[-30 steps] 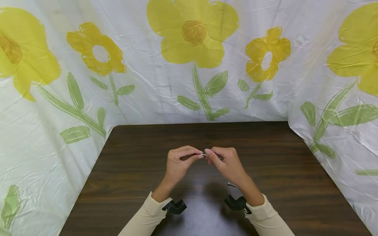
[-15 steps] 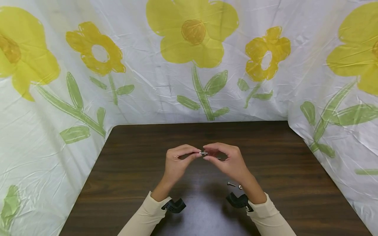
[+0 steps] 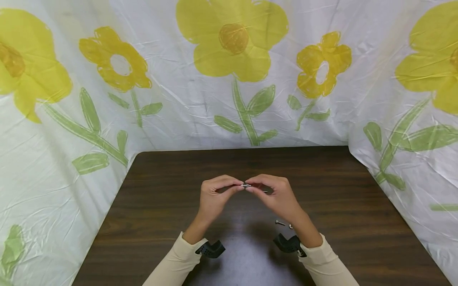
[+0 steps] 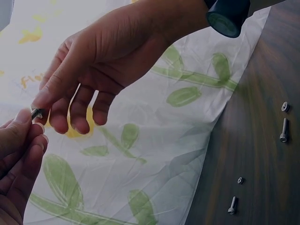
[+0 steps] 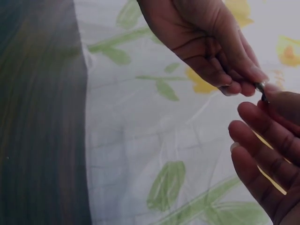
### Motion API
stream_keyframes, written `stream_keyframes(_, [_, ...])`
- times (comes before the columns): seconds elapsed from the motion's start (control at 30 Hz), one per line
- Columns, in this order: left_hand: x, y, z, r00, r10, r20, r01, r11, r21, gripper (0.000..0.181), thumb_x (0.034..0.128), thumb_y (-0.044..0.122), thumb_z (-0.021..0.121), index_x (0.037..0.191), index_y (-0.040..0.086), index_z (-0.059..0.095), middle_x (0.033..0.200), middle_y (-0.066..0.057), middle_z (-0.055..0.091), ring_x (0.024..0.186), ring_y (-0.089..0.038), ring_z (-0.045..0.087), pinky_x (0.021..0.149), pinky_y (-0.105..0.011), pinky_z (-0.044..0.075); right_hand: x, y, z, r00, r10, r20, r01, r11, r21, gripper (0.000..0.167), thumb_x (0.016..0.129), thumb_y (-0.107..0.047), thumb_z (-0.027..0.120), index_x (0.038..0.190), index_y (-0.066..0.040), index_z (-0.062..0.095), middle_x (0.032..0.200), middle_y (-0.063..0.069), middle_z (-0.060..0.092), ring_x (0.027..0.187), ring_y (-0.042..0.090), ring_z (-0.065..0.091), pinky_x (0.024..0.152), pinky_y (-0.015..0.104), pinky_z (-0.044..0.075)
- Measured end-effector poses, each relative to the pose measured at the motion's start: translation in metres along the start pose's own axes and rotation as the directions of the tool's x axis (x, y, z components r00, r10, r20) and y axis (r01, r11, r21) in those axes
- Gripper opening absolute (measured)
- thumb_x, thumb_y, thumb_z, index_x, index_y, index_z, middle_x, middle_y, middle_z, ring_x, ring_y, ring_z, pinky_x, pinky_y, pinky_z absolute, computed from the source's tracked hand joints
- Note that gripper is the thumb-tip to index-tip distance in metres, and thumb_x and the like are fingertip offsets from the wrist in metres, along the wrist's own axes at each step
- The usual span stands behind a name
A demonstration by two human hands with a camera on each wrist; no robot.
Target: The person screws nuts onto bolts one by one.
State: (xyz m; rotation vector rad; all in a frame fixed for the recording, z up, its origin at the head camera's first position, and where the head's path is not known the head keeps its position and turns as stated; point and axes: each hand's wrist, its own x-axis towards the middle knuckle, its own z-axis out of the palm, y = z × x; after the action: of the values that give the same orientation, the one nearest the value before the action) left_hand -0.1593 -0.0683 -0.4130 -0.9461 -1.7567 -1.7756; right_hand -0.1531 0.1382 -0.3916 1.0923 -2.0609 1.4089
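Silver metal bolt held above dark wood-grain table. Left hand pinches it at nine o'clock; right hand, fingertips parted half a second ago, has closed onto three o'clock end, so both now grip it. Fingertips mask whether anything is threaded on. Toward half past four: loose silver bolt, small ring-like metal nut partly behind right wrist.
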Motion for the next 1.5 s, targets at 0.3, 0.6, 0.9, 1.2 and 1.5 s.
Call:
stream_keyframes(0.3, [-0.001, 0.0, 0.0, 1.0, -0.005, 0.006, 0.005, 1.0, -0.01, 0.017, 0.0796, -0.013, 0.078, 0.091, 0.0, 0.079, 0.086, -0.011, 0.075, 0.077, -0.021, 0.071, 0.069, -0.031, 0.06, -0.001, 0.0, 0.004, 0.999, 0.044, 0.011, -0.044, 0.999, -0.015, 0.016, 0.091, 0.002, 0.074, 0.1, -0.01, 0.077, 0.091, 0.002, 0.076, 0.076, 0.013, 0.071, 0.071, 0.023, 0.057])
stream_keyframes(0.6, [0.0, 0.002, 0.001, 1.0, -0.014, 0.008, 0.014, 1.0, -0.007, 0.016, 0.0794, -0.013, 0.079, 0.09, -0.001, 0.079, 0.085, -0.012, 0.075, 0.077, -0.021, 0.071, 0.07, -0.029, 0.059, 0.0, -0.005, 0.006, 0.988, 0.15, 0.026, -0.15, 0.988, 0.017, 0.024, 0.098, -0.001, 0.065, 0.083, -0.017, 0.074, 0.078, -0.005, 0.072, 0.071, 0.013, 0.068, 0.066, 0.034, 0.059])
stream_keyframes(0.9, [0.005, 0.012, 0.002, 1.0, -0.025, -0.008, 0.025, 1.0, 0.01, 0.015, 0.0758, -0.018, 0.078, 0.086, -0.007, 0.076, 0.082, -0.016, 0.074, 0.077, -0.018, 0.071, 0.069, -0.025, 0.059, -0.002, -0.002, 0.003, 0.993, 0.119, -0.019, -0.119, 0.993, 0.0, 0.015, 0.093, 0.001, 0.071, 0.101, -0.012, 0.075, 0.089, 0.001, 0.075, 0.075, 0.014, 0.068, 0.066, 0.031, 0.056])
stream_keyframes(1.2, [0.002, 0.002, 0.0, 1.0, -0.014, -0.006, 0.014, 1.0, 0.007, 0.018, 0.078, -0.015, 0.079, 0.09, -0.002, 0.078, 0.086, -0.013, 0.075, 0.078, -0.02, 0.072, 0.07, -0.028, 0.059, 0.002, -0.001, -0.001, 0.998, -0.051, -0.048, 0.053, 0.998, 0.028, 0.035, 0.075, 0.013, 0.082, 0.105, -0.005, 0.077, 0.097, 0.006, 0.076, 0.084, 0.017, 0.072, 0.071, 0.024, 0.058])
stream_keyframes(1.5, [0.001, 0.003, 0.0, 1.0, -0.025, -0.003, 0.025, 1.0, -0.003, 0.016, 0.0792, -0.013, 0.079, 0.09, -0.001, 0.079, 0.086, -0.012, 0.075, 0.079, -0.02, 0.072, 0.069, -0.03, 0.06, 0.001, -0.001, 0.0, 1.0, -0.013, -0.021, 0.014, 1.0, 0.024, 0.031, 0.079, 0.01, 0.082, 0.104, -0.008, 0.077, 0.097, 0.003, 0.076, 0.086, 0.015, 0.072, 0.071, 0.026, 0.058])
